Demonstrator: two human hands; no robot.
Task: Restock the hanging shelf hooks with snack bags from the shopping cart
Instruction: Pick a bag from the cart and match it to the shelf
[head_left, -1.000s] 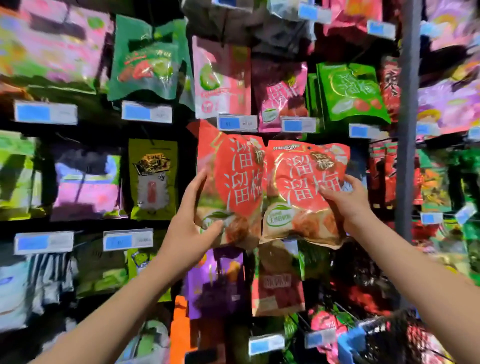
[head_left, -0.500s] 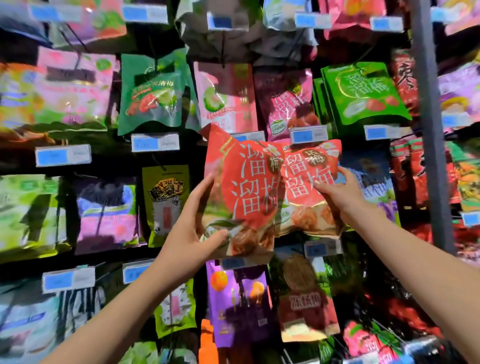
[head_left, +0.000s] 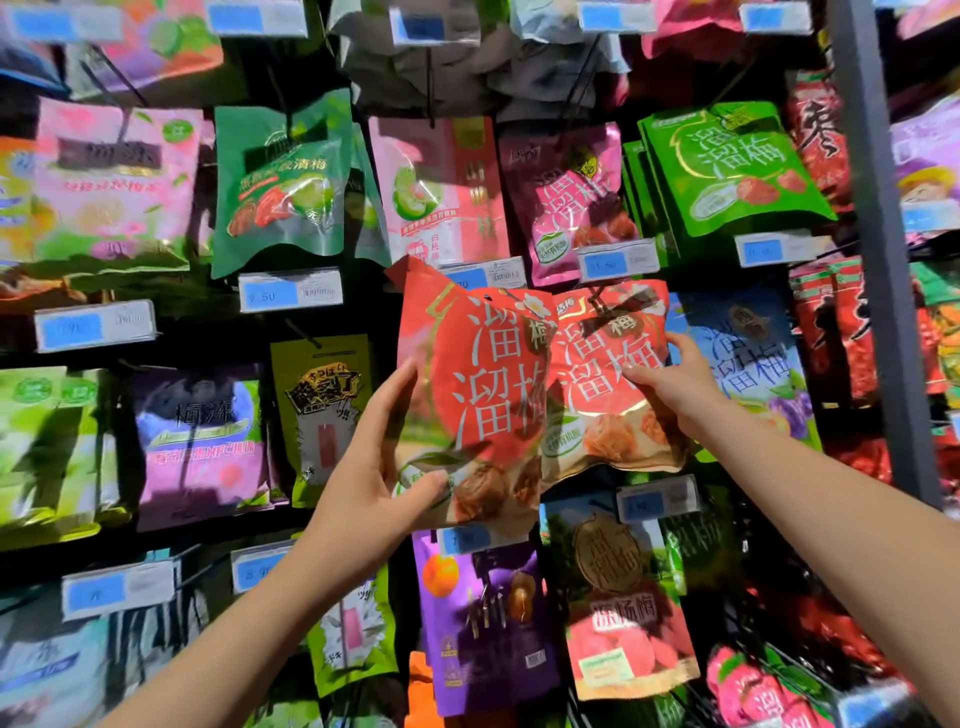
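Two red snack bags with white characters are held up against the hanging shelf. My left hand grips the lower left edge of the nearer red bag, thumb on its front. That bag overlaps a second red bag, whose right edge my right hand pinches, fingers on its front. Both bags sit just under a price tag, their tops near the hook level. The hook itself is hidden behind them. The shopping cart is out of view.
Rows of hanging bags fill the wall: a green bag upper left, a pink bag above, a bright green stack upper right, a purple bag below. A grey upright post stands at the right.
Both hands have raised the two red bags and brought them together; the left bag now overlaps the right one. The view has tilted upward, so the cart at the lower right has dropped out.
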